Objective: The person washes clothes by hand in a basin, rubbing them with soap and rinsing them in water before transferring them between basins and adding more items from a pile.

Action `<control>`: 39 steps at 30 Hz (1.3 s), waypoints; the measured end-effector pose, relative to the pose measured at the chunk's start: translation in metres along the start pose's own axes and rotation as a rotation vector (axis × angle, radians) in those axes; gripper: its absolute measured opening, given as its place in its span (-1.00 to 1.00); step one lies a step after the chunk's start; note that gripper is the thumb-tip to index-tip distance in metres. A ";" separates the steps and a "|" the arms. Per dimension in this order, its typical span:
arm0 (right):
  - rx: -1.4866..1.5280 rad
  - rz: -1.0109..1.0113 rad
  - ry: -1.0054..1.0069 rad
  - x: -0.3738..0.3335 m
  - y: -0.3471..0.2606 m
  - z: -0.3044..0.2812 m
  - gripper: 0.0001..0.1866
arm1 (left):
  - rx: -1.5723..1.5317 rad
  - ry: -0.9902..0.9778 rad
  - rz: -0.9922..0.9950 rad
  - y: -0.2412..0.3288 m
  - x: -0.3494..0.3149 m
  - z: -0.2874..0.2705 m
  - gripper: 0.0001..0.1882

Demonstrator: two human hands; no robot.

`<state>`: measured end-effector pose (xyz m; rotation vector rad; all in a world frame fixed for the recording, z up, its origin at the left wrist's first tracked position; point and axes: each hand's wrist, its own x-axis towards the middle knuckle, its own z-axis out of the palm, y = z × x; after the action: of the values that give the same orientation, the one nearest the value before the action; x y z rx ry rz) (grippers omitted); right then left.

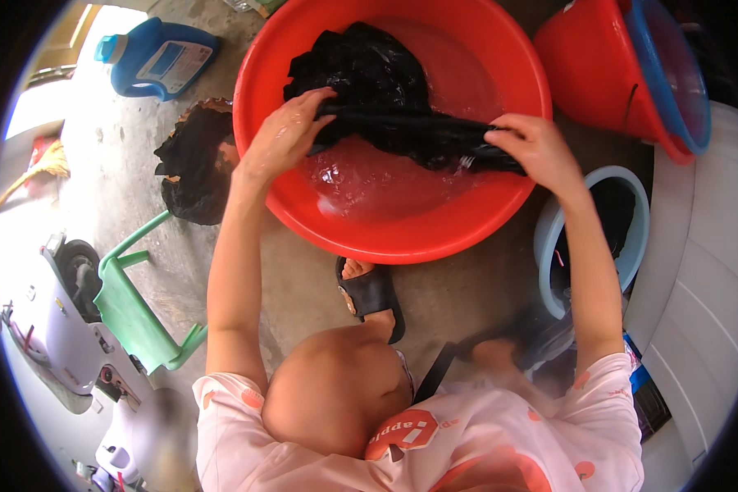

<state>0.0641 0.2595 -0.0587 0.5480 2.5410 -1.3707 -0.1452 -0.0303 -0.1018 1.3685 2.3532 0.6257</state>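
Observation:
A large red basin point(402, 243) with water in it stands on the floor in front of me. Wet black cloth point(369, 70) is bunched at its far left, partly in the water. One stretch of the same dark fabric runs straight across the basin between my two hands. My left hand point(291, 131) pinches it near the left side, fingers closed over the edge. At the right, my right hand point(533, 148) grips the other end between thumb and fingers, close to the basin's right rim. What kind of garment it is cannot be made out.
A blue detergent bottle point(160, 59) lies at the far left, beside a dark, ragged-edged thing point(197, 164). A green plastic stool point(139, 307) is left of me. On the right are a light-blue tub point(635, 254) with dark contents and stacked red and blue basins point(586, 70).

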 end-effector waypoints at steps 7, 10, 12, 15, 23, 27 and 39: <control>0.394 -0.059 0.181 -0.021 -0.050 -0.052 -0.80 | -0.034 0.003 -0.177 0.055 -0.009 -0.053 -0.53; 0.850 -0.067 0.202 -0.015 -0.036 -0.056 -0.79 | -0.152 0.015 -0.199 0.056 -0.011 -0.064 -0.57; 0.910 -0.054 0.115 -0.011 -0.029 -0.057 -0.75 | -0.217 0.039 -0.204 0.042 -0.002 -0.057 -0.58; 0.971 0.024 -0.017 0.006 -0.018 -0.034 -0.71 | -0.123 0.079 -0.430 0.011 0.017 -0.030 -0.61; 0.109 -0.034 0.433 0.086 0.054 0.054 -0.50 | 0.359 0.273 0.109 0.056 0.043 0.106 -0.57; -0.375 -0.012 0.293 0.096 0.070 0.116 -0.30 | 0.415 0.109 0.040 0.048 0.038 0.150 -0.19; -0.766 0.321 0.068 0.115 0.059 0.097 -0.23 | -0.313 -0.119 0.061 -0.032 0.077 0.120 -0.37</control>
<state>-0.0157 0.2338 -0.1971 0.7841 2.6023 -0.2297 -0.1452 0.0474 -0.2259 1.2998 2.0244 0.8633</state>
